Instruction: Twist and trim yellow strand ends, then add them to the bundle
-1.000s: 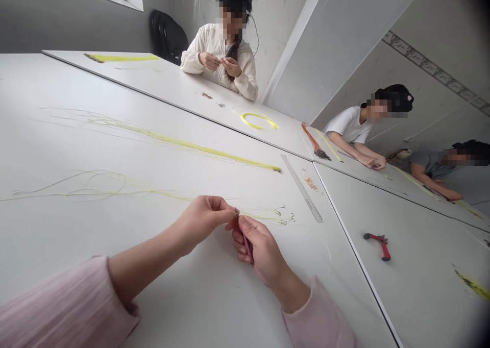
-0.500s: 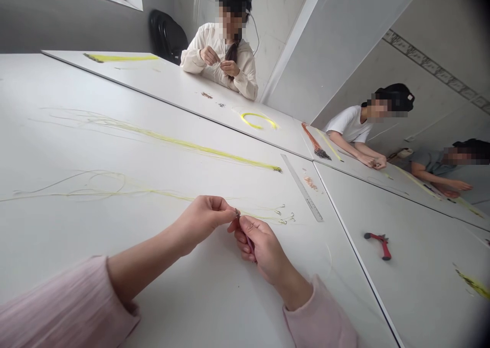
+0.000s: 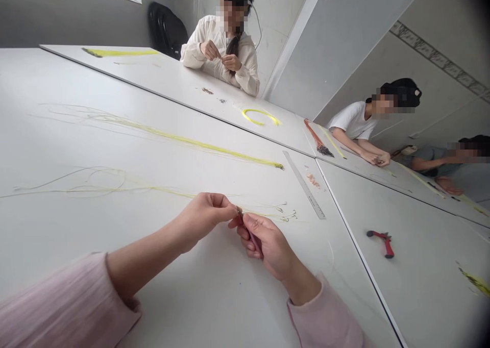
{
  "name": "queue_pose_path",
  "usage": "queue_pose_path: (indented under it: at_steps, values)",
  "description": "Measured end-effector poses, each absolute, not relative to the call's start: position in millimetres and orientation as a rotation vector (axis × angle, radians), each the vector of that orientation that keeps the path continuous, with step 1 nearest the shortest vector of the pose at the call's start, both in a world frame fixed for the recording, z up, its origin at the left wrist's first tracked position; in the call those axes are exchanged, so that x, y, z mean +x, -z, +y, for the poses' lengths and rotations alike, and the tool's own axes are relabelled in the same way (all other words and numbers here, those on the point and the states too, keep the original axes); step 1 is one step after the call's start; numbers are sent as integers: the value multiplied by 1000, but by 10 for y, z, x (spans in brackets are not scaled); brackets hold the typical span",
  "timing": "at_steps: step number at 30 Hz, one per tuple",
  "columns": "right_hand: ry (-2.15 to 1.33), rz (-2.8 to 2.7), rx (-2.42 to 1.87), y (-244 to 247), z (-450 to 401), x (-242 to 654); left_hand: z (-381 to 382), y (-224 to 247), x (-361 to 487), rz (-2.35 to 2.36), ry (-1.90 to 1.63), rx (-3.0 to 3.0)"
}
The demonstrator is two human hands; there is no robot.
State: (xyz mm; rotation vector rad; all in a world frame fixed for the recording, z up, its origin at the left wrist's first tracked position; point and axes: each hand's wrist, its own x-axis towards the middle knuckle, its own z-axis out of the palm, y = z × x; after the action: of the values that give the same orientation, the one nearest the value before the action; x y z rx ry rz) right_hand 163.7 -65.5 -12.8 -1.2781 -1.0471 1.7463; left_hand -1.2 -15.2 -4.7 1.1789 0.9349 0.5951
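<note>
My left hand (image 3: 210, 213) pinches something too small to make out, its fingertips close to those of my right hand (image 3: 264, 238). The right hand is closed around a slim purplish-red tool (image 3: 254, 240), whose dark tip reaches the left fingertips. Just beyond both hands, thin yellow lines (image 3: 164, 189) lie across the white table (image 3: 184, 302), with several small hooks (image 3: 285, 213) at their right end. Farther back is a longer bundle of yellow lines (image 3: 199, 145), ending in a dark cluster of hooks (image 3: 280, 166).
A clear ruler (image 3: 305, 185) lies beside small orange pieces (image 3: 313, 180). Red-handled pliers (image 3: 382, 242) rest on the right table. Across the tables are a yellow coil (image 3: 260, 117), an orange bundle (image 3: 316, 138) and three people, one in a cream jacket (image 3: 206, 34).
The tool in my right hand has tilted slightly, and more of it shows below the fingers. Both hands remain together. The view has shifted a little.
</note>
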Motion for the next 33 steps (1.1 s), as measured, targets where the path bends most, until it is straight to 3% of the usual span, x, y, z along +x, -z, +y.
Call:
queue_pose_path:
  at_steps: [11, 21, 33]
  values:
    - [-1658, -1084, -1337, 140, -641, 1627, -147, 55, -14, 917, -585, 1185]
    - [-1077, -1338, -1374, 100, -653, 1684, -136, 131, -17, 838, -586, 1112]
    - [-1013, -1450, -1339, 118, -689, 1632, -134, 134, -37, 764, -585, 1084]
